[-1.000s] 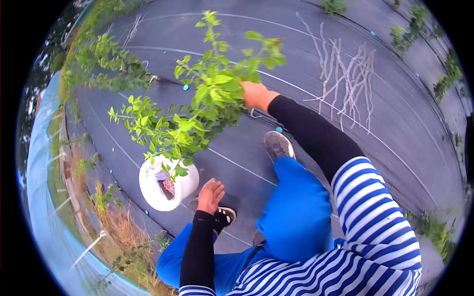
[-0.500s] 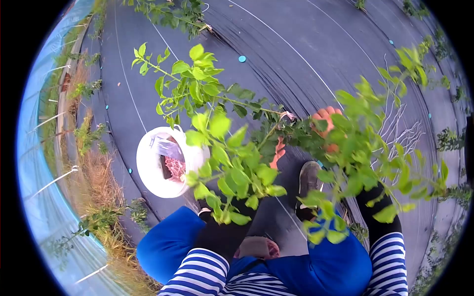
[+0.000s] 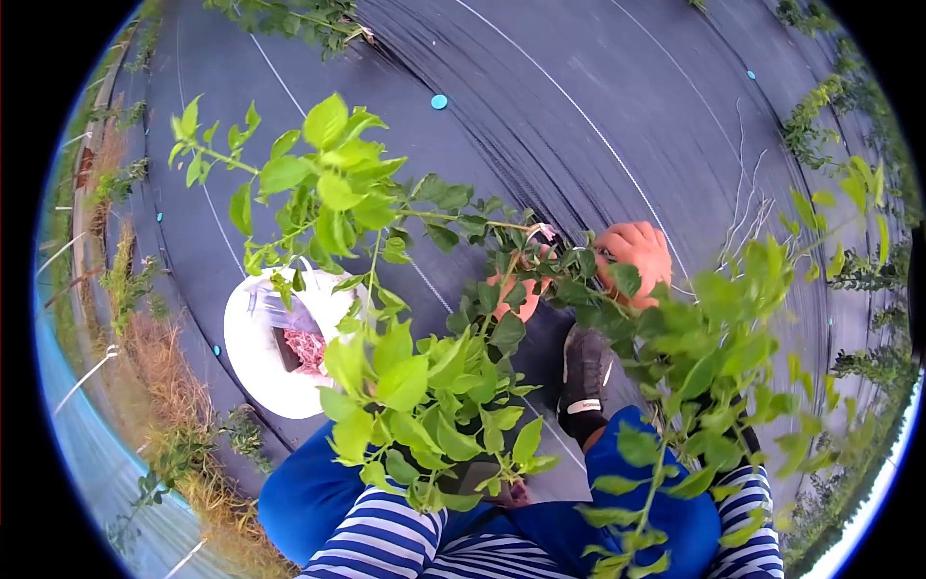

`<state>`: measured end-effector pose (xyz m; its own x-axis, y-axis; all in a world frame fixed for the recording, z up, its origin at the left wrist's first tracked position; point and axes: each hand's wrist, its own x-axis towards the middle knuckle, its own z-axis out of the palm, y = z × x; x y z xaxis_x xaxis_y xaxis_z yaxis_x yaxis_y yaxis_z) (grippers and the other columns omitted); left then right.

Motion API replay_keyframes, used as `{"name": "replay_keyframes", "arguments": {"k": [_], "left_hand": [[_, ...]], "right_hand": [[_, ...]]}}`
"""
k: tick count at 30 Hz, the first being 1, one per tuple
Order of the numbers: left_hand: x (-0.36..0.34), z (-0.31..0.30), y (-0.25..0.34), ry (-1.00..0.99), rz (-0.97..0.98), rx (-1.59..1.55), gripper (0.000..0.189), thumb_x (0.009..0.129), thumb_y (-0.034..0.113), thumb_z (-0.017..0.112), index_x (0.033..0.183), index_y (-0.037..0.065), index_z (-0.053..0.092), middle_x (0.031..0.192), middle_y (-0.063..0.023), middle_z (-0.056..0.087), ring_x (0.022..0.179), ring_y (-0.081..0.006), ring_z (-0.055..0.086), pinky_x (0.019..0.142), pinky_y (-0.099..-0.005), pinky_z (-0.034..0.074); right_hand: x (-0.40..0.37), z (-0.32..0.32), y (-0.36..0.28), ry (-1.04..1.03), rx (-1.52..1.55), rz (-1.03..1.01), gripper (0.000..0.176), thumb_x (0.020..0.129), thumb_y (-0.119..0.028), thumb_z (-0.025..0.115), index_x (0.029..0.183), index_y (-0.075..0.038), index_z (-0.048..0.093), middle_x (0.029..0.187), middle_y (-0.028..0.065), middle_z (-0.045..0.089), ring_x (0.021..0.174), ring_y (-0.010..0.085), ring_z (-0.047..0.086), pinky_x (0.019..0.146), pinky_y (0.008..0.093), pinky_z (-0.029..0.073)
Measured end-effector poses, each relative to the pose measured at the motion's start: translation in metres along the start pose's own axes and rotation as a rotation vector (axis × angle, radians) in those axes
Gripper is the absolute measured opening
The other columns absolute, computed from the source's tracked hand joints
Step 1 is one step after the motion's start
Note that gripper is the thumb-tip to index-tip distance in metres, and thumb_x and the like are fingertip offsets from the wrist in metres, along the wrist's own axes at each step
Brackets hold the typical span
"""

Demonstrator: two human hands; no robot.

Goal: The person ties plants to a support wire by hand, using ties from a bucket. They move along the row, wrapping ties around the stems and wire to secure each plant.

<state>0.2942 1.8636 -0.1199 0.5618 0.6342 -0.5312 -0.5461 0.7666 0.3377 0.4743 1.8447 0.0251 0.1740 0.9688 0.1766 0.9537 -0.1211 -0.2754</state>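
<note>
A leafy shrub [image 3: 400, 381] with bright green shoots spreads in front of me, its branches reaching left and right. At its middle, a pale pinkish tie [image 3: 545, 232] sits around a branch. My left hand [image 3: 519, 294] is among the stems just below that tie, partly covered by leaves, its visible fingers bent; what they hold is hidden. Close by on the right, my right hand [image 3: 637, 262] is closed beside a branch, knuckles up, and I cannot make out what lies in its fingers.
A white bucket [image 3: 253, 372] stands at left with a bundle of pink strips [image 3: 305, 349] and a dark container inside. Black ground sheet [image 3: 540, 116] covers the floor. My shoe [image 3: 584, 372] is under the shrub. Thin bare twigs [image 3: 748, 227] lie at right.
My view has shifted, so the bucket sits lower and further left. My hands have come closer together near the tie, and the right hand shows more clearly from behind the leaves.
</note>
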Motion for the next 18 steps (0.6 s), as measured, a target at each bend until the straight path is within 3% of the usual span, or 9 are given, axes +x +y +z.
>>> {"name": "replay_keyframes", "arguments": {"k": [6, 8, 10, 12, 13, 14, 16, 17, 18], "left_hand": [[-0.001, 0.003, 0.0, -0.04, -0.042, -0.086, 0.024, 0.089, 0.018, 0.054, 0.11, 0.008, 0.055, 0.107, -0.0079, 0.06, 0.095, -0.0232, 0.059, 0.078, -0.0374, 0.049], [0.001, 0.006, -0.001, -0.046, -0.056, -0.085, 0.024, 0.089, 0.018, 0.054, 0.11, 0.008, 0.055, 0.107, -0.0083, 0.06, 0.094, -0.0234, 0.059, 0.078, -0.0374, 0.049], [-0.001, 0.01, 0.0, -0.048, -0.072, -0.099, 0.024, 0.088, 0.018, 0.054, 0.11, 0.007, 0.055, 0.106, -0.0087, 0.06, 0.094, -0.0235, 0.059, 0.078, -0.0375, 0.05], [-0.002, 0.011, -0.002, -0.052, -0.086, -0.111, 0.024, 0.088, 0.018, 0.054, 0.109, 0.007, 0.055, 0.106, -0.0092, 0.06, 0.094, -0.0237, 0.059, 0.078, -0.0375, 0.05], [-0.002, 0.009, -0.003, -0.053, -0.094, -0.119, 0.024, 0.088, 0.018, 0.054, 0.109, 0.007, 0.056, 0.105, -0.0094, 0.06, 0.093, -0.0238, 0.059, 0.078, -0.0376, 0.05], [-0.002, 0.01, -0.003, -0.057, -0.099, -0.126, 0.024, 0.088, 0.018, 0.054, 0.109, 0.006, 0.056, 0.105, -0.0096, 0.06, 0.093, -0.0239, 0.059, 0.077, -0.0376, 0.05], [-0.003, 0.014, 0.0, -0.06, -0.107, -0.137, 0.025, 0.088, 0.018, 0.053, 0.109, 0.006, 0.056, 0.105, -0.01, 0.06, 0.093, -0.0241, 0.06, 0.077, -0.0376, 0.051], [-0.004, 0.016, 0.001, -0.063, -0.113, -0.145, 0.025, 0.088, 0.018, 0.053, 0.109, 0.006, 0.056, 0.104, -0.0102, 0.061, 0.093, -0.0242, 0.06, 0.077, -0.0377, 0.051], [-0.004, 0.011, -0.003, -0.064, -0.122, -0.153, 0.025, 0.088, 0.018, 0.053, 0.108, 0.005, 0.056, 0.104, -0.0104, 0.061, 0.092, -0.0243, 0.06, 0.077, -0.0377, 0.051]], "right_hand": [[0.01, -0.007, 0.015, 0.075, 0.293, 0.186, 0.018, 0.075, -0.012, 0.065, 0.091, -0.005, 0.062, 0.092, 0.0096, 0.063, 0.087, 0.0244, 0.057, 0.082, 0.0368, 0.043], [0.021, -0.003, 0.025, -0.042, 1.118, 0.5, 0.023, 0.079, -0.011, 0.061, 0.101, -0.002, 0.058, 0.097, 0.0113, 0.063, 0.084, 0.0216, 0.06, 0.079, 0.035, 0.046], [0.036, -0.01, 0.031, -0.103, 1.254, 0.567, 0.026, 0.084, -0.011, 0.055, 0.107, 0.0, 0.054, 0.099, 0.0125, 0.062, 0.081, 0.0196, 0.061, 0.076, 0.033, 0.048], [0.05, -0.011, 0.03, -0.283, 1.885, 0.687, 0.027, 0.087, -0.016, 0.048, 0.11, -0.002, 0.051, 0.1, 0.013, 0.061, 0.085, 0.0192, 0.059, 0.076, 0.0327, 0.049], [0.058, -0.011, 0.025, -0.315, 1.988, 0.713, 0.023, 0.087, -0.014, 0.049, 0.105, -0.001, 0.055, 0.095, 0.0108, 0.062, 0.08, 0.0194, 0.061, 0.071, 0.0328, 0.049], [0.063, -0.002, 0.031, -0.315, 1.985, 0.714, 0.023, 0.087, -0.014, 0.049, 0.105, -0.001, 0.055, 0.095, 0.0108, 0.062, 0.08, 0.0194, 0.061, 0.071, 0.0328, 0.049], [0.075, 0.016, 0.036, -0.609, 1.815, 0.676, 0.025, 0.086, -0.017, 0.047, 0.104, -0.002, 0.056, 0.094, 0.0108, 0.062, 0.079, 0.0214, 0.061, 0.069, 0.0331, 0.05], [0.082, 0.017, 0.028, -0.639, 1.311, 0.817, 0.022, 0.086, -0.017, 0.049, 0.095, -0.001, 0.062, 0.087, 0.0131, 0.064, 0.076, 0.0252, 0.062, 0.064, 0.0366, 0.049], [0.082, 0.028, 0.028, -0.642, 1.31, 0.823, 0.022, 0.086, -0.017, 0.049, 0.095, -0.001, 0.062, 0.087, 0.0131, 0.064, 0.076, 0.0252, 0.062, 0.064, 0.0366, 0.049]]}}
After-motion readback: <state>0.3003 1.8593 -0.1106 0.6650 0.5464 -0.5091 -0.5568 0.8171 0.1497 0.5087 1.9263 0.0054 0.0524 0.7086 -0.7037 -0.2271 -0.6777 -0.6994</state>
